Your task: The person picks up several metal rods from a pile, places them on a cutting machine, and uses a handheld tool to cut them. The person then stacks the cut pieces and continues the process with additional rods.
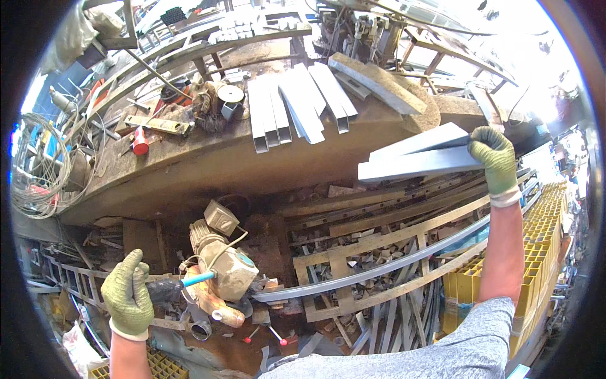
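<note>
Hovering with the left hand (129, 294), in a loosely open grip, just left of a dusty motor (235, 271) (with a blue rod (199, 278) pointing toward the hand). Facing, farther right, hollow silver tubes (298, 104) on the table (214, 148). Clasping two silver metal profiles (420, 163) by their right ends in the right hand (494, 158), with grip closed around them, near the table's right part.

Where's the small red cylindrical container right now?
Head view, left side: the small red cylindrical container is on the brown workbench, near its front edge, beside the yellowish flat bar.
</note>
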Tool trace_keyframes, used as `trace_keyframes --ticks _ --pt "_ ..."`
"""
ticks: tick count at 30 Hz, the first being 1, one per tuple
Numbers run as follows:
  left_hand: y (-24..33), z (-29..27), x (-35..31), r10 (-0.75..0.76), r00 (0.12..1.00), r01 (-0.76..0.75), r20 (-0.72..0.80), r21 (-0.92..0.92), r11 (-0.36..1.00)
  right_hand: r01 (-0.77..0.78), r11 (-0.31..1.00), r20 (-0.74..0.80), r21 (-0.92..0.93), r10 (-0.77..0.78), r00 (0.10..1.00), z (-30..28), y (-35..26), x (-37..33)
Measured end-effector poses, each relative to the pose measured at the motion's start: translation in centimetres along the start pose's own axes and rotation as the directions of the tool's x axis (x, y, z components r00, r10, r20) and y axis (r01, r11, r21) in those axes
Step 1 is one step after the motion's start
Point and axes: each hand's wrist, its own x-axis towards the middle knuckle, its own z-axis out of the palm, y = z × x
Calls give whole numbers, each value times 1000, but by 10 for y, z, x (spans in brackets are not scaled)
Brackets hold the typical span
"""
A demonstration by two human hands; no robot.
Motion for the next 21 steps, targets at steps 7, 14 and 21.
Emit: trace_keyframes --ticks 7,14,21 --pt "-1 -18 0 84 996 -83 -26 10 996 125 990 -175 70 -111 978 20 -35 72" --pt "-2 -22 3 77 996 -76 -37 29 997 190 918 -404 348 -36 914 157 8 163" --pt "-11 -17 6 114 994 -113 -3 41 993 -70 868 -565 491 378 734 361 179 170"
